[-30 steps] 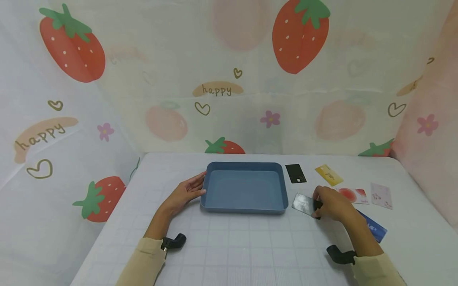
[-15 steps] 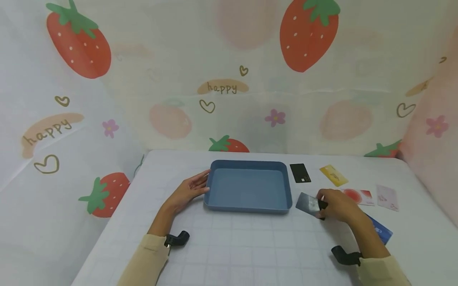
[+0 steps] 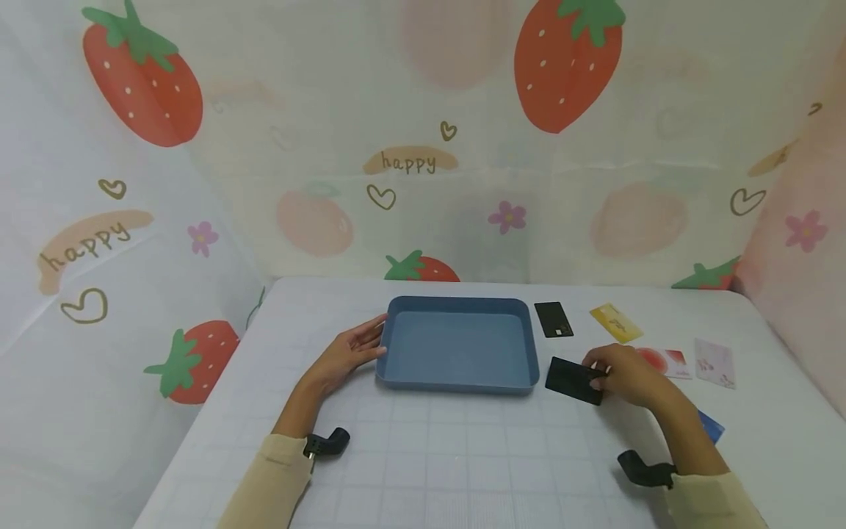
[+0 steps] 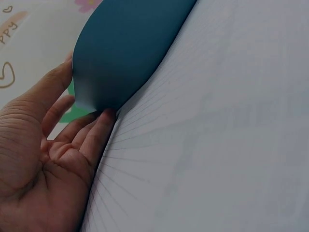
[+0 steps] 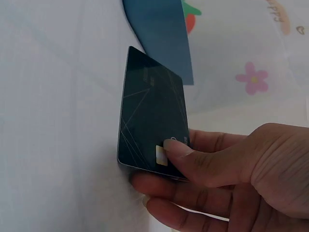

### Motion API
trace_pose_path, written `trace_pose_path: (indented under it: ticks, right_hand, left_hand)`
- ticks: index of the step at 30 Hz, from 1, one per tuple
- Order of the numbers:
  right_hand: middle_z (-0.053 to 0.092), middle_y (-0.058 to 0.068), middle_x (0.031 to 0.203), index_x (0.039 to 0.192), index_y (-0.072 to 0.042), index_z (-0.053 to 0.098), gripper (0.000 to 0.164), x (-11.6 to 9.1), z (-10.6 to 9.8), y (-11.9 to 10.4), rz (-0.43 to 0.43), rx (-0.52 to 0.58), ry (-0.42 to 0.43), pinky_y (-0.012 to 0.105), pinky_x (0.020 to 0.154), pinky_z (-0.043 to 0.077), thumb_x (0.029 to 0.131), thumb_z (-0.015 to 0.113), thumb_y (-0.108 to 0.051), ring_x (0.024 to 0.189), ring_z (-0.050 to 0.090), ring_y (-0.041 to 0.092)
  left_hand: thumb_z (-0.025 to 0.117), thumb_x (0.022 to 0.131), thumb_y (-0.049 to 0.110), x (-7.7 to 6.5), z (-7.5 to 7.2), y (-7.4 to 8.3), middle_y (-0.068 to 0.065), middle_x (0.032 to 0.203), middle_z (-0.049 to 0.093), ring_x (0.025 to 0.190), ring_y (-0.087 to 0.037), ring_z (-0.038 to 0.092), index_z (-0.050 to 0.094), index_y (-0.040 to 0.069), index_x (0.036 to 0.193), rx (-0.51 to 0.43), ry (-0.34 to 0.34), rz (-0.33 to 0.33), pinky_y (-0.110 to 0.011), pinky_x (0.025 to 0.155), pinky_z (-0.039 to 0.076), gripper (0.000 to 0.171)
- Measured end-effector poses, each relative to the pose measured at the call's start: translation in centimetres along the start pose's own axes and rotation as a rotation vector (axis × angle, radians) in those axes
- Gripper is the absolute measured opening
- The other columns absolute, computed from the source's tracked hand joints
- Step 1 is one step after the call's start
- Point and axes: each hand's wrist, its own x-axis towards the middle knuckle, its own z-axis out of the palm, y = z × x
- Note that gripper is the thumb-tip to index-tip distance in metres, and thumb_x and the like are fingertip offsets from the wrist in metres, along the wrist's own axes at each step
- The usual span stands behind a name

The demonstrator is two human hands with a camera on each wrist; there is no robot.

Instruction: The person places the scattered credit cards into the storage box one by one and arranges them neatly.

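Observation:
My right hand (image 3: 624,375) pinches a black bank card (image 3: 573,380) at its right end, just right of the blue tray (image 3: 459,388). In the right wrist view the thumb lies on the face of the card (image 5: 149,104) beside its small metallic chip, with fingers underneath. The card is tilted over the white surface. My left hand (image 3: 346,356) rests against the tray's left side, its fingers extended. Seen from the left wrist, the thumb touches the upper part of the tray wall (image 4: 125,48) and the other fingertips meet its bottom edge.
Behind the held card lies another black card (image 3: 554,319). Further right are a yellow card (image 3: 616,323), a red-and-white card (image 3: 673,364), a pale pink card (image 3: 715,363) and a blue card (image 3: 710,426), partly hidden by the right arm. A strawberry-print curtain (image 3: 317,110) borders the table.
The held card's face has gone from shiny grey to dark as it tilted, and the right forearm has shifted slightly right. The left hand stays at the tray.

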Motion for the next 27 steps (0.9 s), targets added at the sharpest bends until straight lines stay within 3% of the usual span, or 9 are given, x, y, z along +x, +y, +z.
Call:
trace_pose_path:
  ticks: [4, 12, 18, 27]
  right_hand:
    - [0.064, 0.006, 0.086, 0.111, 0.002, 0.071, 0.023, -0.1, -0.1, 0.3, -0.017, 0.059, -0.001, 0.034, 0.067, 0.053, 0.089, 0.067, 0.006, 0.075, 0.057, 0.020]
    - [0.065, 0.004, 0.085, 0.112, 0.001, 0.069, 0.025, -0.2, -0.4, 0.5, -0.061, 0.085, 0.038, 0.033, 0.063, 0.051, 0.088, 0.068, 0.006, 0.070, 0.059, 0.018]
    - [0.064, 0.008, 0.087, 0.113, 0.000, 0.069, 0.025, -0.2, -0.9, 0.4, -0.111, 0.084, 0.138, 0.031, 0.057, 0.052, 0.089, 0.067, 0.007, 0.064, 0.061, 0.016]
    - [0.069, 0.010, 0.089, 0.115, 0.002, 0.070, 0.026, -0.9, -1.7, 0.7, -0.113, 0.068, 0.262, 0.029, 0.053, 0.047, 0.091, 0.065, 0.009, 0.068, 0.060, 0.018]
  left_hand:
    - [0.070, 0.096, 0.007, -0.1, 0.0, 0.0, -0.013, 0.163, 0.033, 0.148, -0.027, 0.034, 0.035, 0.009, 0.159, 0.005, 0.008, -0.006, -0.024, 0.109, 0.042, 0.072]
    - [0.070, 0.097, 0.008, -0.1, 0.0, 0.0, -0.014, 0.163, 0.031, 0.149, -0.029, 0.033, 0.033, 0.008, 0.159, 0.010, -0.005, 0.005, -0.024, 0.109, 0.042, 0.072]
    - [0.068, 0.097, 0.006, -0.2, -0.3, 0.0, -0.017, 0.164, 0.029, 0.149, -0.032, 0.031, 0.032, 0.007, 0.159, 0.017, -0.006, 0.019, -0.024, 0.109, 0.041, 0.072]
    - [0.070, 0.096, 0.009, -0.1, -0.2, 0.1, -0.013, 0.163, 0.031, 0.148, -0.027, 0.034, 0.034, 0.011, 0.159, 0.023, 0.002, -0.007, -0.027, 0.111, 0.040, 0.073]
